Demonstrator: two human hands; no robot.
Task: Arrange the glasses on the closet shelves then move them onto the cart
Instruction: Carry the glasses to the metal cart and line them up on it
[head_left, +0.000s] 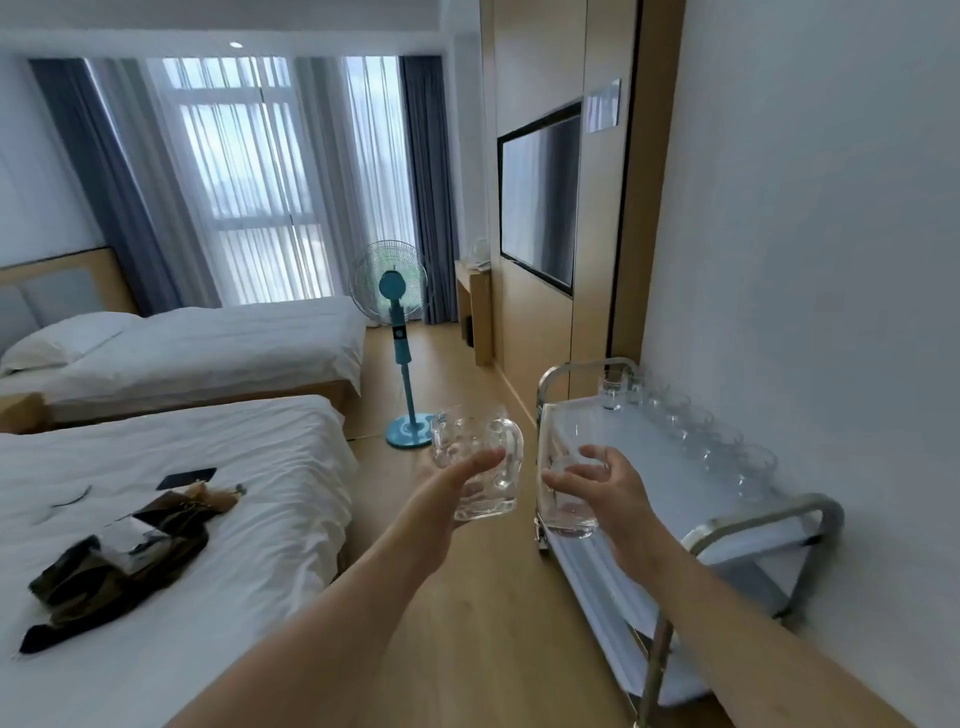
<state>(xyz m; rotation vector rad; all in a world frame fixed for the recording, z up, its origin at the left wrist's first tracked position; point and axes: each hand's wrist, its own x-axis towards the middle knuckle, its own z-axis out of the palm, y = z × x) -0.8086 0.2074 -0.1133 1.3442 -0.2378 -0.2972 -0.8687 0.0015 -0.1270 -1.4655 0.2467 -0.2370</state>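
We carry a mug (480, 467) gripped in our left hand (457, 486), a tumbler (563, 467) in our right hand (605, 491), toward the cart (649, 467) just beyond, to join its row of glasses (711, 436)

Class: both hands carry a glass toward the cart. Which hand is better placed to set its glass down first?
Right. The right hand holds its tumbler at the cart edge; the left hand, with the mug, is over the floor.
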